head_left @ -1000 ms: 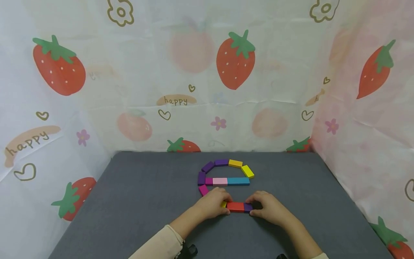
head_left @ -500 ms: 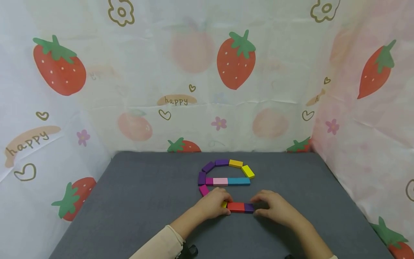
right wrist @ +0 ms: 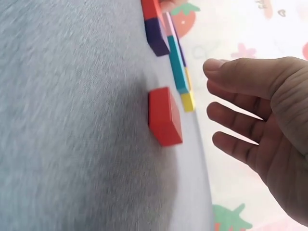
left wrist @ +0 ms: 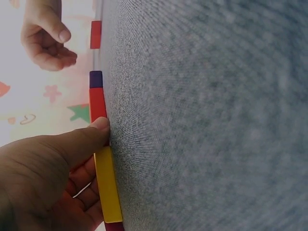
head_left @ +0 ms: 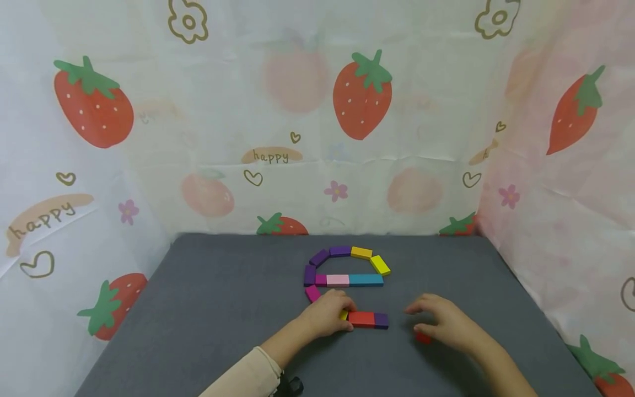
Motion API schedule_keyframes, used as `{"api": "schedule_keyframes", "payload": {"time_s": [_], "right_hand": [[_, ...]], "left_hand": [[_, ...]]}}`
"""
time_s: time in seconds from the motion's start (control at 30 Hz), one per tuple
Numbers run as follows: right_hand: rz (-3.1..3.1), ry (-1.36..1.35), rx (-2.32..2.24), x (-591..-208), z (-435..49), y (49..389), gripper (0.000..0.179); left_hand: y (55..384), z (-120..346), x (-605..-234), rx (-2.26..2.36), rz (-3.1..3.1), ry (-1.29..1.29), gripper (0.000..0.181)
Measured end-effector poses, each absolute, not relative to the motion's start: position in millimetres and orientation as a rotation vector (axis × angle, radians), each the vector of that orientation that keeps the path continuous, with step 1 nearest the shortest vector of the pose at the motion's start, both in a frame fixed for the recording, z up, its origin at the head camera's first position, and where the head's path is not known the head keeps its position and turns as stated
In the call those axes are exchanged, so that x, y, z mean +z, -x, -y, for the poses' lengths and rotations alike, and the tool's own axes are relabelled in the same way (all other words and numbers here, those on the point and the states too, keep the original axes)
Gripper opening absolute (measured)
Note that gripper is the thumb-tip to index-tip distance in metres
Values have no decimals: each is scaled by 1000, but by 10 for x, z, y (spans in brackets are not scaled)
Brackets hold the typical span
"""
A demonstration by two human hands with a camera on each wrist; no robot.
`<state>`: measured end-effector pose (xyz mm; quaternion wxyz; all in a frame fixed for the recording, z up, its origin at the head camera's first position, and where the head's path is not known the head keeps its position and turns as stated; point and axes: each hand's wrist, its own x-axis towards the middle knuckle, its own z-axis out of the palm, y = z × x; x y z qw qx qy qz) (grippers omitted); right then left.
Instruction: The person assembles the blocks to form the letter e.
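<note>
In the head view my left hand (head_left: pixel 324 314) pinches the near row at the left end of a long red block (head_left: pixel 361 320); in the left wrist view its thumb presses that block's side beside a yellow block (left wrist: pixel 108 185). A short purple block (head_left: pixel 381 321) abuts the red one's right end. To the right, my right hand (head_left: pixel 446 322) hovers with nothing between its parted fingers. Below its thumb a separate red block (right wrist: pixel 164 117) lies on the grey cloth, mostly hidden by the hand in the head view.
Behind my left hand, purple blocks (head_left: pixel 340 251) and yellow blocks (head_left: pixel 380 265) form an arc. A straight row with magenta, pink (head_left: pixel 338 280) and blue blocks (head_left: pixel 366 280) crosses under it. Strawberry-print cloth (head_left: pixel 317 182) walls the grey table (head_left: pixel 223 286) on three sides.
My right hand has left the purple block and moved right, over to the separate red block, which now shows under it. My left hand has stayed at the row.
</note>
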<state>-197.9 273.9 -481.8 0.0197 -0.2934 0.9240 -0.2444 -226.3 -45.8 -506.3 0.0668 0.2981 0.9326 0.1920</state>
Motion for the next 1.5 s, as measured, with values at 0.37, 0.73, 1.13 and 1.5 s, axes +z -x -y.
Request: {"api": "schedule_keyframes", "payload": {"time_s": [0.37, 0.73, 1.13, 1.5], "right_hand": [[-2867, 937, -810, -4854, -2953, 1882, 29], [-2752, 871, -879, -4974, -3119, 1828, 34], [-2672, 802, -869, -4972, -3133, 1812, 45], [-2649, 801, -864, -5035, -3099, 1842, 45]], "left_hand": [[2262, 459, -5067, 594, -2814, -896, 29], [2296, 458, -5093, 565, -2815, -882, 29], [2294, 464, -5070, 567, -2812, -870, 30], [2285, 473, -5103, 574, -2811, -884, 30]]}}
